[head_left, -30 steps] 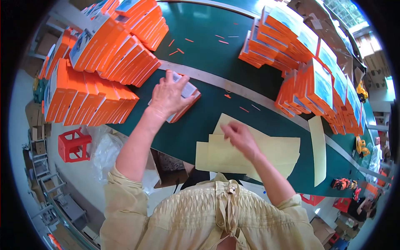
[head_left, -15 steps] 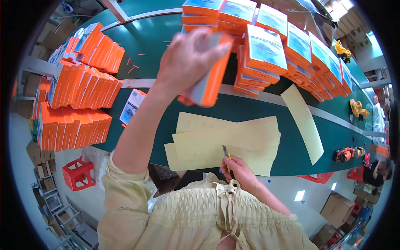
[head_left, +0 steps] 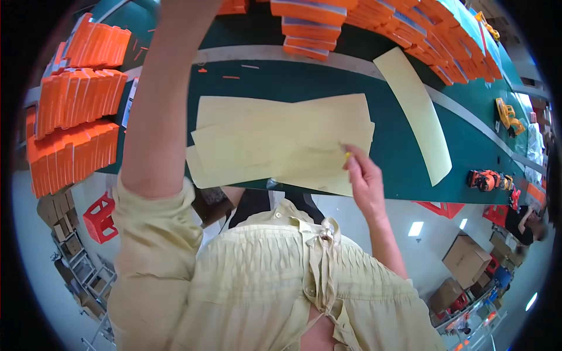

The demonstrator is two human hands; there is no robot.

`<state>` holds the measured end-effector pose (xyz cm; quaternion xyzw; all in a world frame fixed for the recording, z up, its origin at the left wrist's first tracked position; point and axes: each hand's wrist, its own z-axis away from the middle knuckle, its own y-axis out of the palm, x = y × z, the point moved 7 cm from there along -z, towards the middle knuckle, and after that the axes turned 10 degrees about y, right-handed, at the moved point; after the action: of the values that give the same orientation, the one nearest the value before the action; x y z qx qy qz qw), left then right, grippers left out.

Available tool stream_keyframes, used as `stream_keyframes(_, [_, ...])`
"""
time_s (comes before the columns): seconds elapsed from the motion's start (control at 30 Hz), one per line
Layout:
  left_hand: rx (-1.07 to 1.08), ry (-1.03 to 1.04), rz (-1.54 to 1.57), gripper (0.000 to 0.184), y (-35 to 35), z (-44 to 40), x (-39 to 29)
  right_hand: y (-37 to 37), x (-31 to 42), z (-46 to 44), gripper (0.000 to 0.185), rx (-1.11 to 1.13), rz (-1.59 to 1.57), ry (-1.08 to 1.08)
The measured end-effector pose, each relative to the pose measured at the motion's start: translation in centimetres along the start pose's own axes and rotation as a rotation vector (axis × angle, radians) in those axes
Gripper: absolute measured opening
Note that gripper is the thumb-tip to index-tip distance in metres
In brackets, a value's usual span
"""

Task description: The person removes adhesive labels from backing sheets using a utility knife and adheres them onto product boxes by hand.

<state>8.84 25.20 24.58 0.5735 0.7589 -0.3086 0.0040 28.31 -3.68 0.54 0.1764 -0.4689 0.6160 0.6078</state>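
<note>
The right hand [head_left: 366, 178] grips a blurred, mostly hidden cutter [head_left: 348, 155] pointing away, slightly left; left hand's out of view, I can't tell its grip.

Layout across the bench [head_left: 404, 146]

Overlapping sheets [head_left: 275, 131] are spread centrally along the near side. To their right, a separate strip [head_left: 415, 117] is laid, reaching toward the far side. Rowed boxes [head_left: 79, 100] are ranged at the left; stacked boxes [head_left: 310, 29] are set behind the sheets and onward to the right. Toy vehicles [head_left: 485, 181] are placed at the right end. By the sheets' right edge, a knife [head_left: 348, 155] is held in the right hand [head_left: 366, 178]. On the floor [head_left: 404, 251], a carton [head_left: 466, 257] is stood at the right.
</note>
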Motion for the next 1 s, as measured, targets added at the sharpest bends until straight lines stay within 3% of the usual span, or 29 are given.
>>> stream_keyframes(0.07, [-0.024, -0.16, -0.014, 0.028, -1.3, 5.8, -2.7, -2.3, 0.3, -0.6, 0.028, -0.19, 0.193, -0.144])
stream_keyframes(0.13, [0.064, -0.35, -0.048, 0.006, 2.0, 14.0, -4.4, -2.9, 1.2, -1.0, 0.028, -0.234, 0.396, -0.252])
stream_keyframes(0.17, [0.219, -0.167, -0.045, 0.014, 4.4, 17.7, -6.5, -3.0, 1.6, -1.3, 0.028, -0.254, 0.498, -0.311])
stream_keyframes(0.27, [0.564, -0.212, -0.075, 0.047, 10.4, 26.3, -10.9, -2.1, 2.2, -2.8, 0.031, -0.276, 0.689, -0.482])
stream_keyframes(0.3, [0.617, -0.237, -0.1, 0.051, 11.8, 27.4, -11.5, -1.8, 2.4, -3.2, 0.032, -0.283, 0.742, -0.538])
stream_keyframes(0.4, [0.75, -0.287, -0.161, 0.062, 14.7, 30.1, -12.1, -0.8, 2.5, -4.6, 0.037, -0.259, 0.871, -0.611])
stream_keyframes(1.0, [0.876, -0.298, -0.227, 0.059, 15.9, 31.5, -11.7, 0.3, 1.1, -6.1, 0.042, -0.215, 0.959, -0.728])
